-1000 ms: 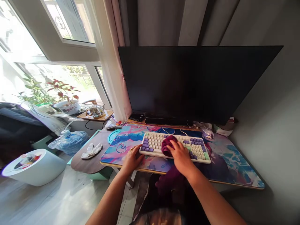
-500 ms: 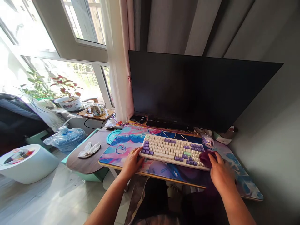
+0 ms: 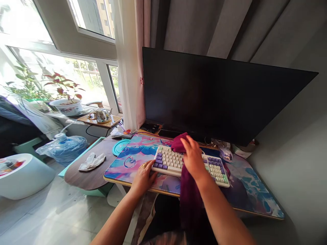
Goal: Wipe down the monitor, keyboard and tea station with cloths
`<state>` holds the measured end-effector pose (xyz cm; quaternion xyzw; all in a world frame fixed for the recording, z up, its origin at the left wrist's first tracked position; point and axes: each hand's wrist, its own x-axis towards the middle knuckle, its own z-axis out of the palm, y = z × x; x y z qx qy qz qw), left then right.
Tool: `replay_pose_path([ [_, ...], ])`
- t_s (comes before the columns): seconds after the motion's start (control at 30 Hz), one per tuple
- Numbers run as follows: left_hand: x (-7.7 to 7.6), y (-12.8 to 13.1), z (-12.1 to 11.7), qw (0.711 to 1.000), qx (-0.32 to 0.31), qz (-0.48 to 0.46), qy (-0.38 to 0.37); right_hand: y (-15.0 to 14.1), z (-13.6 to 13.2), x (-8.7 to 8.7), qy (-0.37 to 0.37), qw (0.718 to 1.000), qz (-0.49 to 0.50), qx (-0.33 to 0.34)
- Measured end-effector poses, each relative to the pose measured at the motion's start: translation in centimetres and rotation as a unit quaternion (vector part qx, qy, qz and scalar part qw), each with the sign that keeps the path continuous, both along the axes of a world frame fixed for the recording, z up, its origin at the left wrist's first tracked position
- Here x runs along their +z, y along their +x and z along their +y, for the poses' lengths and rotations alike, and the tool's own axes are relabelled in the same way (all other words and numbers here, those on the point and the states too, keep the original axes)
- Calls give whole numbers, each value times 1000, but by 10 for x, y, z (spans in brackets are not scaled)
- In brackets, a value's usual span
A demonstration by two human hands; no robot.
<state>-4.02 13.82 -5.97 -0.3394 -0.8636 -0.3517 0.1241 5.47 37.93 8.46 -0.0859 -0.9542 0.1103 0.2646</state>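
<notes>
A cream keyboard [image 3: 170, 160] with purple and green keys lies on a colourful desk mat [image 3: 260, 192]. At its left end, my left hand [image 3: 143, 176] grips the corner, fingers closed against the edge. My right hand [image 3: 193, 157] is over the middle of the keyboard, holding a dark purple cloth [image 3: 189, 195]. Part of the cloth bunches by the keyboard's back edge, and the rest hangs down past the desk's front edge. Hand and cloth hide the keys beneath them.
A large dark monitor [image 3: 217, 98] stands behind the keyboard. To the left are a turquoise round lid [image 3: 120, 147], white gloves [image 3: 92, 162] on a brown side table [image 3: 81, 178], a kettle [image 3: 102, 116] and a blue water jug [image 3: 62, 149]. A grey wall borders the right.
My right hand has moved left with the cloth, from the number pad to the middle and back edge of the keyboard. My left hand stays at the left end. The view has shifted slightly.
</notes>
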Motion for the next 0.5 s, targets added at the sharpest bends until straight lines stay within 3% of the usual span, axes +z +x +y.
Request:
replay_pose_path([
  [0.13, -6, -4, 0, 1000, 7, 8, 2, -46, -52, -10, 17, 991, -102, 86],
  [0.23, -10, -8, -1, 1000, 18, 12, -4, -75, -73, -21, 29, 973, -177, 145],
  [0.37, -12, -13, -3, 1000, 10, 16, -6, -86, -65, -27, 32, 964, -226, 139],
  [0.5, -9, -16, -3, 1000, 3, 17, 0, -69, -34, -27, 39, 971, -217, 89],
])
